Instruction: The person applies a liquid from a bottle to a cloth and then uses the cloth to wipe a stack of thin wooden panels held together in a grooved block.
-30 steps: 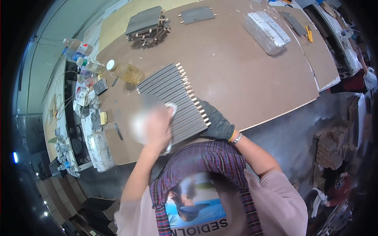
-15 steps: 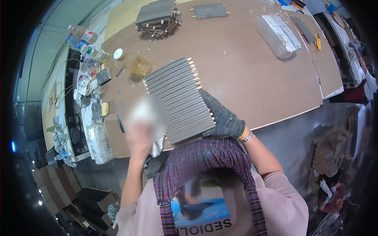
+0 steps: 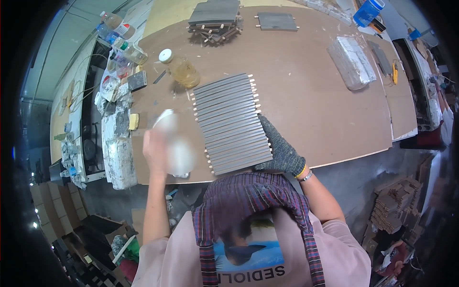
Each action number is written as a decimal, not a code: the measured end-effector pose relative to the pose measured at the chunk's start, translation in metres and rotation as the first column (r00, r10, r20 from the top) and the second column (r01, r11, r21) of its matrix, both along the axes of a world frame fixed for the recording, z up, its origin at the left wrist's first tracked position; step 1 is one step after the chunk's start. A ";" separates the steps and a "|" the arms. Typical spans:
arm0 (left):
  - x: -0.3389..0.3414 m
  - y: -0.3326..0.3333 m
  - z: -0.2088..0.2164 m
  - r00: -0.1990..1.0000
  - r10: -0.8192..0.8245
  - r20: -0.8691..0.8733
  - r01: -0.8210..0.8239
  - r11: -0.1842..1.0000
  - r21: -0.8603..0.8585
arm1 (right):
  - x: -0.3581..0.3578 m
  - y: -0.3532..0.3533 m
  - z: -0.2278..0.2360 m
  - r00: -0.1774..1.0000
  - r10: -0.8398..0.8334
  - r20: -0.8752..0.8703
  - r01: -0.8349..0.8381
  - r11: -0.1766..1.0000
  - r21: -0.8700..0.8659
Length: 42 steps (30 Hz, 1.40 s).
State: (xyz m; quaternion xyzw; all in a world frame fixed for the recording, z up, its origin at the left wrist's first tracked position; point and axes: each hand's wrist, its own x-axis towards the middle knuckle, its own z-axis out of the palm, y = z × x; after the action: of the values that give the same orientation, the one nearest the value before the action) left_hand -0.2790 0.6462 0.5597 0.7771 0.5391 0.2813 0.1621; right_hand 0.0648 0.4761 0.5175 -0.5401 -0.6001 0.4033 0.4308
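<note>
A row of narrow grey slats (image 3: 234, 126) lies side by side on the table in front of me, pale wooden pegs sticking out at both ends. My right hand (image 3: 281, 150), in a dark knitted glove with a yellow cuff, holds the near right edge of the row; some of its fingers are hidden. Left of the slats, my bare left hand (image 3: 155, 149) grips a white cloth (image 3: 179, 155). Motion smears the cloth and my fingertips. A white-capped jar (image 3: 184, 72) of yellowish liquid stands just beyond the slats' far left corner.
Stacked grey panels (image 3: 214, 13) and a single panel (image 3: 277, 22) lie at the far side. A wrapped block (image 3: 352, 63) and a yellow cutter (image 3: 395, 72) are on the right. Plastic bottles (image 3: 131, 50) and a yellow sponge (image 3: 134, 121) line the left.
My left hand and the cloth have moved left, away from the slats' edge. My right hand stays at the slats. The whole view has shifted slightly.
</note>
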 end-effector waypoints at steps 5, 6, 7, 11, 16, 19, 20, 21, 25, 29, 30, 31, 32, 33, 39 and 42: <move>0.009 0.025 0.030 0.955 0.013 -0.297 0.076 0.955 0.286 | 0.000 0.002 0.007 0.999 0.020 0.048 -0.020 1.000 0.001; 0.004 0.025 0.024 0.967 0.003 -0.254 0.068 0.960 0.273 | 0.000 0.003 0.010 0.998 0.017 0.058 -0.017 1.000 0.006; 0.001 0.023 0.021 0.978 -0.006 -0.209 0.062 0.964 0.260 | 0.000 0.005 0.012 0.997 0.020 0.074 -0.021 1.000 0.012; 0.006 -0.006 -0.023 0.912 -0.193 0.361 0.267 0.949 -0.167 | -0.004 0.007 0.016 0.994 0.020 0.103 -0.021 1.000 0.004; 0.048 0.004 -0.034 0.730 0.108 0.675 0.279 0.854 -0.438 | -0.003 0.004 0.008 0.994 0.016 0.110 -0.015 1.000 -0.005; 0.072 0.006 -0.028 0.640 0.135 0.756 0.301 0.861 -0.409 | -0.001 0.003 0.005 0.990 -0.003 0.140 0.005 1.000 -0.012; 0.076 0.004 -0.029 0.629 0.121 0.768 0.305 0.870 -0.387 | -0.003 -0.001 0.004 0.987 -0.021 0.161 0.024 1.000 -0.017; 0.078 0.002 -0.030 0.619 0.107 0.778 0.308 0.879 -0.365 | -0.004 -0.003 0.004 0.983 -0.037 0.181 0.042 0.999 -0.022; 0.070 -0.007 -0.040 0.755 0.052 0.654 0.179 0.942 -0.283 | -0.009 -0.012 0.015 0.994 -0.107 -0.018 0.102 0.979 -0.177; 0.044 0.013 -0.027 0.987 -0.054 0.154 0.042 0.996 0.080 | -0.012 -0.019 0.025 0.987 -0.139 -0.078 0.122 0.975 -0.187; 0.037 0.018 -0.024 0.999 -0.011 -0.038 0.016 0.992 0.127 | -0.013 -0.018 0.026 0.981 -0.145 -0.131 0.118 0.974 -0.194; 0.030 0.022 -0.023 0.973 0.041 -0.226 0.000 0.984 0.178 | -0.012 -0.016 0.026 0.985 -0.141 -0.102 0.123 0.979 -0.164; 0.020 0.024 -0.031 0.926 0.095 -0.364 -0.018 0.978 0.210 | -0.012 -0.013 0.027 0.988 -0.134 -0.073 0.124 0.983 -0.135; 0.014 0.023 -0.035 0.912 0.096 -0.398 -0.042 0.989 0.143 | -0.011 -0.011 0.027 0.990 -0.135 -0.044 0.130 0.985 -0.109; 0.005 0.023 -0.039 0.993 0.080 -0.089 -0.081 0.997 -0.010 | -0.022 0.011 0.034 0.968 -0.229 0.107 0.244 0.955 -0.167; 0.045 0.005 0.016 0.979 -0.060 0.194 0.055 0.998 0.032 | -0.025 0.015 0.033 0.946 -0.259 0.193 0.292 0.941 -0.172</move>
State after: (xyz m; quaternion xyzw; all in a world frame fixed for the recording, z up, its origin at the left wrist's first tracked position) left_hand -0.2341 0.6513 0.5758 0.7632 0.4941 0.3585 0.2117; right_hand 0.0399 0.4914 0.5510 -0.6911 -0.5092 0.3497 0.3752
